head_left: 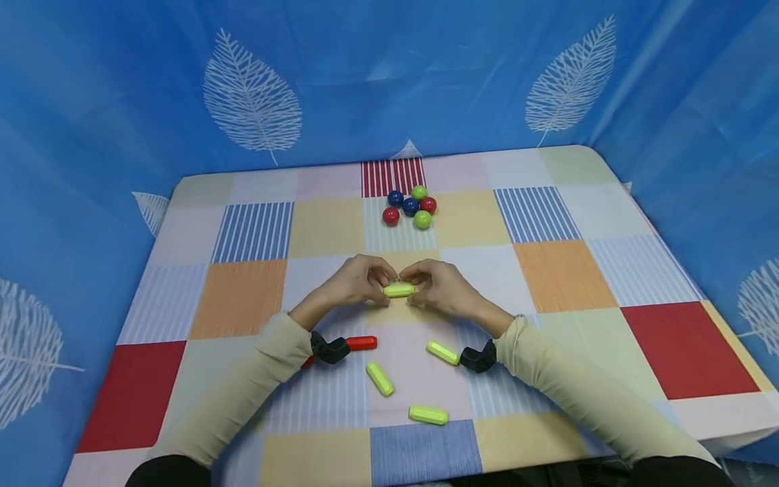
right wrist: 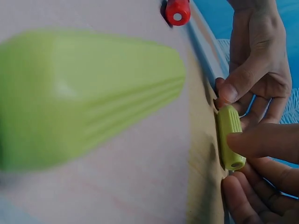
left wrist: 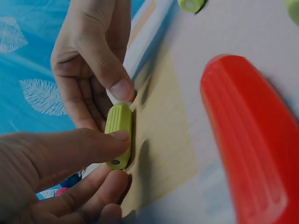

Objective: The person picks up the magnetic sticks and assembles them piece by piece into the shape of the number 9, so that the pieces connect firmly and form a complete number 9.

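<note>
Over the middle of the table, my left hand [head_left: 363, 279] and right hand [head_left: 443, 289] hold a short yellow-green magnetic building stick [head_left: 399, 290] between them, lying crosswise. It is ridged plastic, with a small disc set in the end [right wrist: 237, 165]. In the left wrist view my left thumb presses on the stick [left wrist: 120, 122], fingers beneath. The right wrist view has my right thumb across the same stick, while the left thumb meets its far end. Nearer my body lie more yellow-green sticks [head_left: 380, 379] and a red stick [head_left: 362, 343].
Beyond the hands sits a cluster of balls: blue [head_left: 410, 207], red [head_left: 391, 216] and green [head_left: 422, 219]. A second red piece [head_left: 308, 362] is partly hidden by the left wrist camera [head_left: 329, 348]. A patchwork cloth [head_left: 243, 287] covers the table; blue curtains [head_left: 389, 74] surround it.
</note>
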Demonstrator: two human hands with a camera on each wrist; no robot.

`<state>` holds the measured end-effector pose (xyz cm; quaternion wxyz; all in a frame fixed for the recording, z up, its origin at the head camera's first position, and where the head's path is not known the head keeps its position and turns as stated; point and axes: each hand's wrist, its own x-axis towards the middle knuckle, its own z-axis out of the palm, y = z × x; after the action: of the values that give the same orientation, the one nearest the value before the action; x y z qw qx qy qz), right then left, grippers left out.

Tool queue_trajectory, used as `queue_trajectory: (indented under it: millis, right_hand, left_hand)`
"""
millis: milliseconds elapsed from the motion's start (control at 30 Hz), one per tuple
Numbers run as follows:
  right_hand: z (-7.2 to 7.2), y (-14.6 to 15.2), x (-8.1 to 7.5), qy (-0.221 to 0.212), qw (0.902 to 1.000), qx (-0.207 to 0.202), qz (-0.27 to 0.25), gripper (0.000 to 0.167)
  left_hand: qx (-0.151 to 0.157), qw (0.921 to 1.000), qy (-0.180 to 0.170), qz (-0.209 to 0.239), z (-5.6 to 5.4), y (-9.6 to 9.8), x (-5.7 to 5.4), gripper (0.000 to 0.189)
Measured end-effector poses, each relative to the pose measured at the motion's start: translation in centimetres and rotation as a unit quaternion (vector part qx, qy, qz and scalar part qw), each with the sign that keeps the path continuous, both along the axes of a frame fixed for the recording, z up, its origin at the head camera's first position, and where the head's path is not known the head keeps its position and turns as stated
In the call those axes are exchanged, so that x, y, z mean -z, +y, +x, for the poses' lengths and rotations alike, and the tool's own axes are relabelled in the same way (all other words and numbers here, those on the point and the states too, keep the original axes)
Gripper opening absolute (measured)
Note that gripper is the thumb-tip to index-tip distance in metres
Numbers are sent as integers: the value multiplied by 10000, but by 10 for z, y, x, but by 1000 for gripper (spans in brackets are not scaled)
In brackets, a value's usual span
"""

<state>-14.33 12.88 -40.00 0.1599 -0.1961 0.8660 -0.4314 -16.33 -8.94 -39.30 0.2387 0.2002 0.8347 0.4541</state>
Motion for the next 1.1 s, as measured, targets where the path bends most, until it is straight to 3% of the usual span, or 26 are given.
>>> queue_trajectory:
  millis: [233, 433, 533, 733, 900, 1100]
  right_hand:
    - [-2, -3, 7, 67, 9999, 24, -95, 27]
    - [-11, 1, -3, 130, 9998, 80, -101, 23]
    - [-22, 4, -14, 150, 9997, 159, -134, 23]
    - [-52, 10, -33, 106, 9992, 363, -131, 23]
    - [-68, 11, -32, 79, 9993, 362, 40, 23]
    - [-78, 9, -21, 58, 9988, 467, 162, 23]
  left_hand:
    - [47, 9997, 131, 224, 2, -2, 5, 25]
    - [-51, 9998, 149, 86, -4, 0, -3, 20]
    - [-189, 9996, 209, 67, -14, 3, -13, 19]
    - [-292, 9980, 519, 217, -43, 10, -30, 19]
    - [-297, 9987, 300, 276, -60, 13, -28, 20]
    - [-466, 9988, 99, 138, -69, 17, -18, 20]
